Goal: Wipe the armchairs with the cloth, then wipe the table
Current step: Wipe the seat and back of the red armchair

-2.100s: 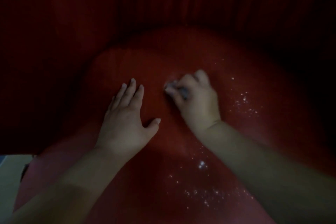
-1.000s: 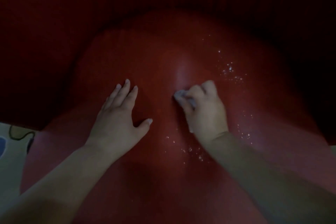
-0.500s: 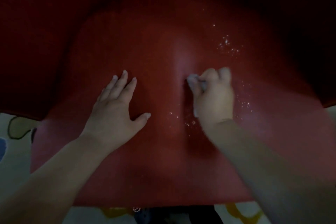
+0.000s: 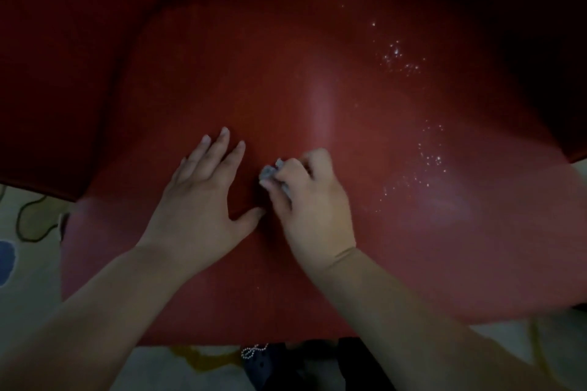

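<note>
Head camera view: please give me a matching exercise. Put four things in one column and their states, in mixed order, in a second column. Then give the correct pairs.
Things:
1. left hand
2. right hand
3. cloth
4. droplets

States:
A. crumpled, grey
B. flat on the red armchair seat, fingers straight
C. scattered, glinting on the seat
D. curled round the cloth

Pairs: 1-B, 2-D, 3-A, 4-C

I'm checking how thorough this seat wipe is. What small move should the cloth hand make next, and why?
Probably sweep the right hand, which grips the bunched cloth, rightward across the red seat. Glistening droplets sit to that hand's right, with another patch farther back, while the cloth sits near the seat's middle beside the flat left hand.
</note>
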Tool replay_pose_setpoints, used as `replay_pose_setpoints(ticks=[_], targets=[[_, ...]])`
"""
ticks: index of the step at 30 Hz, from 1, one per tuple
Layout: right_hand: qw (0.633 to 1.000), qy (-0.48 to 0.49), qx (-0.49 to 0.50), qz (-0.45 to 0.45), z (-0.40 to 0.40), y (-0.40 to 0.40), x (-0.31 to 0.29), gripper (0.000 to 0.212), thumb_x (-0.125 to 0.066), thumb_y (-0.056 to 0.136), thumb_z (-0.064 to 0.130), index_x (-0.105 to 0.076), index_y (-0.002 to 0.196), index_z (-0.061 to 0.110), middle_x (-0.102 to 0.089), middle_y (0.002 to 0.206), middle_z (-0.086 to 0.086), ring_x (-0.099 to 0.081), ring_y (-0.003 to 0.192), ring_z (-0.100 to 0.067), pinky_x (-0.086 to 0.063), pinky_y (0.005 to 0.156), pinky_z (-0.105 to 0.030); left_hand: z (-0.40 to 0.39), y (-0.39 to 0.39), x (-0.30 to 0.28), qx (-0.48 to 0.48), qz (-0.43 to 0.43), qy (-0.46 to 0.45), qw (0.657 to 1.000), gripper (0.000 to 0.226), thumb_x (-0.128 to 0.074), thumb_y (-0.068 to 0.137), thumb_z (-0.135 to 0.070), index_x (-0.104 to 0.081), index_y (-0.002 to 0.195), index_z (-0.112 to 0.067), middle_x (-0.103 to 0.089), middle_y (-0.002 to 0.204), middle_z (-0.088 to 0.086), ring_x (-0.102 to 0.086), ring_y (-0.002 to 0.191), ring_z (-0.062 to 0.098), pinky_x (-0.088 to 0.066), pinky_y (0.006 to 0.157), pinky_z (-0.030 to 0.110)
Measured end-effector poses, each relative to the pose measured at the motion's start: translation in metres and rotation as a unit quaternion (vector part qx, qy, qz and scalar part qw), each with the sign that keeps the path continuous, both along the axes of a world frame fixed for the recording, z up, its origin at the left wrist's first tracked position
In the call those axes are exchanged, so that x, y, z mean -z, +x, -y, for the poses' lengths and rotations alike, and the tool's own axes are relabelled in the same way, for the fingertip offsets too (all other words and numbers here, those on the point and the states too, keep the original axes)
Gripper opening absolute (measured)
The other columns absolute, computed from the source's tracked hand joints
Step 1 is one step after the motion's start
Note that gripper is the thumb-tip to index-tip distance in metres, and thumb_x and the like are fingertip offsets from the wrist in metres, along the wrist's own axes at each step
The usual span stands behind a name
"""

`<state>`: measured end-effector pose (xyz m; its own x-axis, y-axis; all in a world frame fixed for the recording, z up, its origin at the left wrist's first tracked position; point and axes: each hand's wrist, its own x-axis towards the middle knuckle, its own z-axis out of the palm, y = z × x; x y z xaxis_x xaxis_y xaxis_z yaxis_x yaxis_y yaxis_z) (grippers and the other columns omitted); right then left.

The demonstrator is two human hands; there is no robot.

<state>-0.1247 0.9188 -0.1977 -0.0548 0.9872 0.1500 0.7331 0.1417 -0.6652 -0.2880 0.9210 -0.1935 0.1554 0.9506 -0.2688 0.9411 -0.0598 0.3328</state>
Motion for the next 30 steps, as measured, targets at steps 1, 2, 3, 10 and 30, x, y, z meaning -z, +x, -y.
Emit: replay_pose_setpoints(ticks=[1,2,3,10,30], targets=[[1.000,0.005,0.008,0.011,-0.004,0.012,0.002,0.018,-0.066,0.087,0.029,-0.062,0.083,0.011,-0.049,0.089,-0.009,-0.057,0.066,-0.027,-0.047,0.058,-0.033,0.000,-0.001,0.000,0.002,0.002,0.000,1.000,0.095,-0.047,0.071,-0.068,-0.011,0.152,-0.032,0.006,0.159,-0.011,0.013,0.140,0.002,-0.004,0.118,0.035],[0.999,0.010,0.045,0.025,-0.009,0.027,0.005,0.019,-0.066,0.086,0.029,-0.063,0.082,0.010,-0.049,0.089,-0.010,-0.057,0.066,-0.028,-0.044,0.060,-0.033,0.001,-0.002,0.001,0.005,0.004,-0.001,1.000,0.095,-0.046,0.072,-0.069,-0.009,0.151,-0.034,0.007,0.159,-0.013,0.014,0.141,0.001,-0.005,0.119,0.037],[0.994,0.013,0.098,0.034,-0.014,0.041,0.007,0.019,-0.067,0.086,0.028,-0.063,0.082,0.009,-0.049,0.090,-0.011,-0.056,0.067,-0.030,-0.043,0.062,-0.034,0.003,-0.005,0.001,0.009,0.005,-0.003,1.000,0.094,-0.044,0.072,-0.070,-0.007,0.151,-0.035,0.008,0.158,-0.015,0.015,0.141,0.001,-0.006,0.119,0.037],[1.000,0.003,0.010,-0.004,0.015,-0.009,0.003,0.015,-0.065,0.087,0.025,-0.064,0.087,0.010,-0.050,0.094,-0.011,-0.060,0.074,-0.028,-0.054,0.062,-0.039,0.014,-0.016,0.002,0.011,-0.002,-0.007,1.000,0.090,-0.046,0.075,-0.065,-0.010,0.151,-0.034,0.009,0.156,-0.015,0.013,0.141,0.002,-0.012,0.119,0.041],[0.997,0.034,0.069,-0.002,0.079,-0.020,0.007,0.016,-0.068,0.086,0.022,-0.064,0.081,0.007,-0.053,0.092,-0.011,-0.059,0.073,-0.023,-0.050,0.062,-0.030,0.065,-0.057,-0.003,-0.028,0.004,-0.039,0.999,0.084,-0.059,0.084,-0.044,-0.012,0.152,-0.031,0.002,0.160,-0.008,0.004,0.147,0.013,-0.012,0.119,0.044]])
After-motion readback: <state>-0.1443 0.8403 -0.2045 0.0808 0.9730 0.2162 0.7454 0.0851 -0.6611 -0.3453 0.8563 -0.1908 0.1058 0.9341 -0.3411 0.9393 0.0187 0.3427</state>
